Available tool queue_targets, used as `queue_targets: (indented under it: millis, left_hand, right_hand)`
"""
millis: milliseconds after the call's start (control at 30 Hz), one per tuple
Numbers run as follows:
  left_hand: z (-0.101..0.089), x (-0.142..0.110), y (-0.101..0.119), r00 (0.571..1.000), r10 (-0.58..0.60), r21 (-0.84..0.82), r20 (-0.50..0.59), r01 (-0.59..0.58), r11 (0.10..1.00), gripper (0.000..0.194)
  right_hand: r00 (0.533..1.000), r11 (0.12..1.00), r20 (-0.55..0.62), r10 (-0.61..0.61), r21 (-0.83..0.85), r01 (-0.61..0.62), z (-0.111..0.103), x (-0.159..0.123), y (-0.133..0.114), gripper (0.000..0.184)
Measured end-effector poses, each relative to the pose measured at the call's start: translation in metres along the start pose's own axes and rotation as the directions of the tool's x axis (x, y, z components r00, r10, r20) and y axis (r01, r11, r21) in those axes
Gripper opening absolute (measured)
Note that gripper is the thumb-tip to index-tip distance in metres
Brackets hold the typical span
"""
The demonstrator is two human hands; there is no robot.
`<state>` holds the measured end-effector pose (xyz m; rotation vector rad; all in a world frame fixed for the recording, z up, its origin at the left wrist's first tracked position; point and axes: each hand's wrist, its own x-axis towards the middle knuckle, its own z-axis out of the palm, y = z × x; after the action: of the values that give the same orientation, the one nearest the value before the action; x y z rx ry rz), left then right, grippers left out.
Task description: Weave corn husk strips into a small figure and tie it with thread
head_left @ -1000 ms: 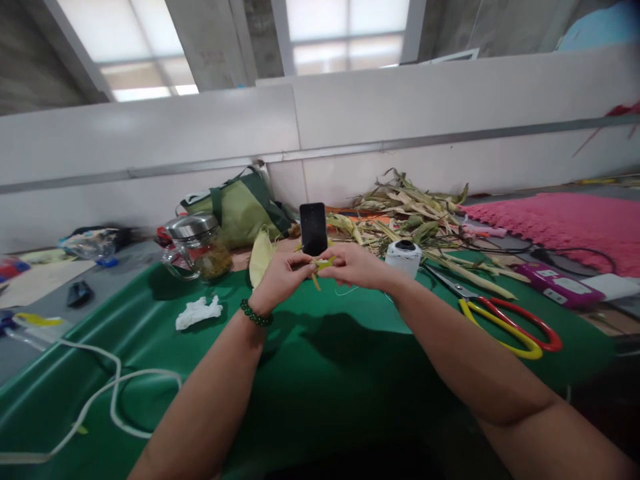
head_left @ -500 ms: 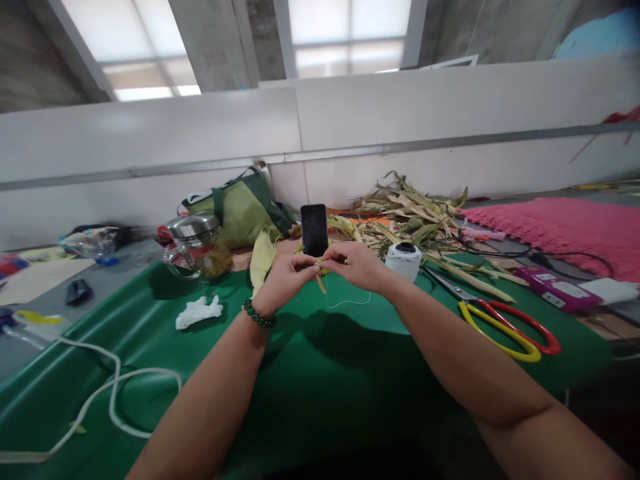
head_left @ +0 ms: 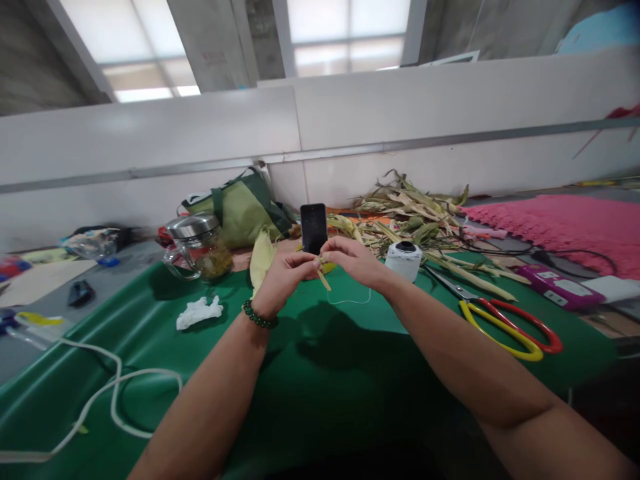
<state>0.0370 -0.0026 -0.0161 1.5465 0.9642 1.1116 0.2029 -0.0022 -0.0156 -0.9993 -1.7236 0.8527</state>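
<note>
My left hand [head_left: 290, 275], with a green bead bracelet [head_left: 259, 315] at the wrist, pinches a thin yellowish strip of corn husk [head_left: 325, 283] that hangs below the fingertips. Close against it, my right hand [head_left: 354, 261] pinches the same small husk piece from the other side. A fine white thread [head_left: 349, 301] loops down onto the green cloth [head_left: 345, 393] under my right hand. The spool of white thread [head_left: 403, 263] stands just right of that hand. Behind my left hand leans a pale corn husk [head_left: 261, 259]. A phone [head_left: 314, 228] stands upright behind both hands.
Red-and-yellow-handled scissors [head_left: 500, 320] lie at right, before a pile of dried husks [head_left: 410, 207]. At left are a glass jug [head_left: 197, 250], crumpled tissue [head_left: 199, 312], a white cord [head_left: 116, 383] and a green bag [head_left: 245, 210]. A pink textile [head_left: 565, 227] lies far right.
Both hands stay together at nearly the same spot while the fingers shift on the husk piece. The hanging strip has swung slightly right, and the thread loop shows more clearly than at first.
</note>
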Motion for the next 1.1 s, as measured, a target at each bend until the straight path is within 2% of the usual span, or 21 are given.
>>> queue_targets:
  millis: [67,100,167,200,267,333,400,467,533,633,700,767,833,900,967,1033,1100]
  left_hand:
    - [-0.003,0.000,0.001,1.000,-0.022,-0.021,0.003,0.022,1.000,0.021]
    - [-0.005,0.000,0.001,0.999,-0.036,-0.032,0.005,0.036,0.999,0.020]
    - [-0.009,0.001,0.002,0.998,-0.055,-0.032,0.004,0.055,0.998,0.020]
    - [-0.011,0.001,0.002,0.998,-0.057,-0.023,0.003,0.057,0.998,0.020]
    - [-0.014,0.001,0.003,0.999,-0.037,0.013,-0.010,0.037,0.999,0.020]
    - [-0.016,0.002,0.004,1.000,0.006,0.076,-0.025,-0.004,0.997,0.019]
    - [-0.017,0.002,0.004,0.998,0.059,0.166,-0.030,-0.054,0.985,0.018]
    - [-0.015,0.003,0.003,0.994,0.106,0.263,-0.011,-0.100,0.960,0.019]
    - [-0.012,0.002,0.000,0.989,0.149,0.342,0.025,-0.148,0.928,0.019]
    - [-0.006,0.001,-0.004,0.976,0.187,0.389,0.109,-0.215,0.896,0.016]
    - [-0.004,0.000,-0.005,0.966,0.172,0.360,0.192,-0.232,0.904,0.013]
    - [-0.005,-0.001,-0.003,0.958,0.139,0.290,0.253,-0.212,0.933,0.011]
    - [-0.007,-0.002,0.001,0.961,0.114,0.216,0.251,-0.171,0.961,0.012]
    - [-0.009,-0.002,0.004,0.975,0.109,0.180,0.192,-0.144,0.973,0.017]
    - [-0.011,-0.002,0.004,0.984,0.146,0.192,0.103,-0.164,0.968,0.020]
    - [-0.011,-0.001,0.003,0.975,0.222,0.247,0.003,-0.215,0.945,0.021]
    - [-0.010,0.000,0.000,0.948,0.306,0.331,-0.084,-0.263,0.906,0.020]
  right_hand:
    - [0.985,0.957,0.097,0.144,0.242,-0.163,0.003,-0.001,-0.001,0.016]
    - [0.966,0.921,0.167,0.195,0.307,-0.239,0.003,-0.001,-0.002,0.021]
    - [0.927,0.893,0.276,0.253,0.302,-0.334,0.003,-0.002,-0.002,0.024]
    - [0.920,0.907,0.290,0.263,0.250,-0.338,0.002,-0.002,-0.002,0.023]
    - [0.944,0.960,0.239,0.226,0.108,-0.258,-0.002,-0.003,-0.001,0.013]
    - [0.983,0.992,0.152,0.107,-0.078,-0.096,-0.007,-0.004,-0.001,0.008]
    - [0.995,0.955,0.092,-0.049,-0.286,0.074,-0.011,-0.006,-0.003,0.012]
    - [0.975,0.865,0.090,-0.201,-0.450,0.220,-0.013,-0.010,-0.006,0.013]
    - [0.933,0.761,0.150,-0.327,-0.543,0.355,-0.013,-0.014,-0.009,0.016]
    - [0.886,0.668,0.223,-0.406,-0.589,0.454,-0.011,-0.015,-0.008,0.019]
    - [0.898,0.708,0.194,-0.395,-0.559,0.432,-0.011,-0.011,-0.005,0.017]
    - [0.933,0.810,0.130,-0.335,-0.466,0.356,-0.013,-0.006,-0.001,0.014]
    - [0.966,0.897,0.081,-0.244,-0.359,0.257,-0.015,-0.001,0.003,0.015]
    - [0.982,0.933,0.051,-0.183,-0.307,0.190,-0.015,0.001,0.005,0.017]
    - [0.983,0.933,0.023,-0.181,-0.311,0.179,-0.011,0.001,0.005,0.017]
    - [0.979,0.923,-0.009,-0.204,-0.335,0.190,-0.004,-0.002,0.004,0.016]
    - [0.966,0.894,-0.042,-0.255,-0.390,0.220,0.006,-0.008,0.003,0.017]
